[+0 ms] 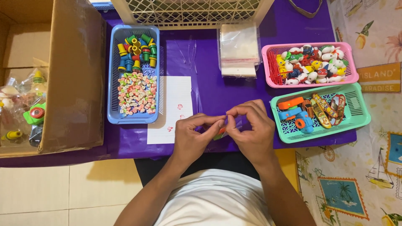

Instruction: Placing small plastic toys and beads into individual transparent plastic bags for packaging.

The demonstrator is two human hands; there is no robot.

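Both hands meet over the purple worktop (234,88), just in front of the person's body. The left hand (193,138) and right hand (251,129) pinch a small clear plastic bag (231,125) between thumbs and fingertips. The bag is transparent, glossy and crinkled; a small green and orange piece (220,134) shows at its lower edge, largely hidden by the fingers. Each grip is clenched on the bag. Relative to the bag, a white sheet (176,100) lies just left, a blue basket (112,75) of coloured beads further left, a teal basket (360,109) of toys to the right.
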